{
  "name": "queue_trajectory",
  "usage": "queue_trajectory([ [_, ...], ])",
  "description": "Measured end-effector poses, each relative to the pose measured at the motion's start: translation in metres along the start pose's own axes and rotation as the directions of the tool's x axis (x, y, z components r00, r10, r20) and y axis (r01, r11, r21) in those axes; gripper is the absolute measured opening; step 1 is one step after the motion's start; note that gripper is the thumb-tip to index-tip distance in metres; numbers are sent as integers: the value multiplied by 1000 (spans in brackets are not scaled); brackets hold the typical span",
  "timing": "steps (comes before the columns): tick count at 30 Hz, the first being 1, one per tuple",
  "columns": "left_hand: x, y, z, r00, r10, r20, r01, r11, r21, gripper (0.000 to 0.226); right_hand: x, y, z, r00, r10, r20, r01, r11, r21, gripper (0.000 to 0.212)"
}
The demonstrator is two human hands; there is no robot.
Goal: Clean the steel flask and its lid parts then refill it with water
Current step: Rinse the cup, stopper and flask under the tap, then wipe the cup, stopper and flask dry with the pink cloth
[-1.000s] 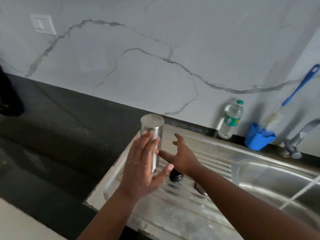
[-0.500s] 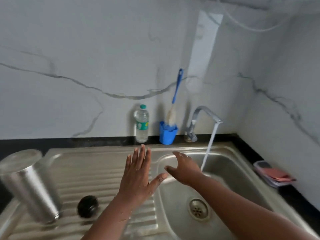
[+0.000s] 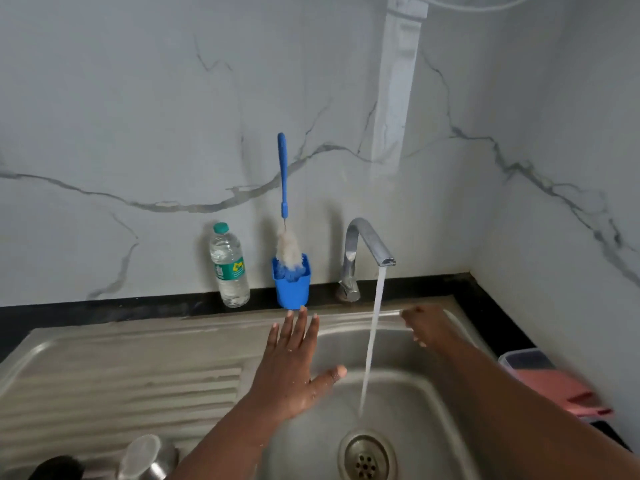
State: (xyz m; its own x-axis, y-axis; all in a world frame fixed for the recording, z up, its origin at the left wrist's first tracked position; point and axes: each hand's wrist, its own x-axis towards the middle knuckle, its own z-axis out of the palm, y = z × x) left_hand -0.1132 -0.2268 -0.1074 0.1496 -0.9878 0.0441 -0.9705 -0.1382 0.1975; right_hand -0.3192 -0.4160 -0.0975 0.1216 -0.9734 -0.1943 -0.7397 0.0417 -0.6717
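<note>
Steel flask (image 3: 147, 457) stands on the sink (image 3: 121, 368) drainboard at lower left, long axis seemingly upright, closed end up. Left hand (image 3: 294, 368) spread flat, empty; right hand (image 3: 427, 327) blurred, fingers loosely extended beyond the tap (image 3: 367, 244) stream.

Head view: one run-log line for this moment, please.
tap running | left hand open over sink | right hand open beyond stream | flask on drainboard, untouched

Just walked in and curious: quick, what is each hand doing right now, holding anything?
Left hand: open, fingers spread, holding nothing.
Right hand: blurred, looks open, holding nothing, beside the running water.
</note>
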Motion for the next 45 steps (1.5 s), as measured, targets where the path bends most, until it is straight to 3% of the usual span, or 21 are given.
queue_trajectory([
  [3,15,11,12,999,-14,39,12,999,44,106,13,-23,3,958,-266,110,270,962,-24,11],
  [6,28,20,21,996,-37,76,30,995,100,108,23,-44,13,875,-443,195,467,878,-104,17],
  [9,40,26,31,994,-64,86,52,990,132,112,22,-58,23,830,-510,227,550,817,-173,36],
  [14,46,42,42,986,-110,127,91,984,151,114,18,-69,32,791,-579,196,611,734,-296,46],
  [22,43,45,57,974,-160,158,130,974,183,104,34,-63,35,847,-511,148,529,838,-134,32],
  [27,39,47,65,972,-159,175,129,976,173,110,46,-55,48,868,-494,55,496,868,-21,47],
  [34,27,48,58,978,-149,145,118,972,203,113,38,-26,43,830,-538,147,558,807,-194,54],
  [39,6,45,53,969,-155,194,115,973,202,118,-22,14,50,820,-477,316,572,683,-453,66],
  [45,-37,40,51,965,-114,238,67,978,196,117,-98,35,63,801,-424,424,599,573,-559,77],
])
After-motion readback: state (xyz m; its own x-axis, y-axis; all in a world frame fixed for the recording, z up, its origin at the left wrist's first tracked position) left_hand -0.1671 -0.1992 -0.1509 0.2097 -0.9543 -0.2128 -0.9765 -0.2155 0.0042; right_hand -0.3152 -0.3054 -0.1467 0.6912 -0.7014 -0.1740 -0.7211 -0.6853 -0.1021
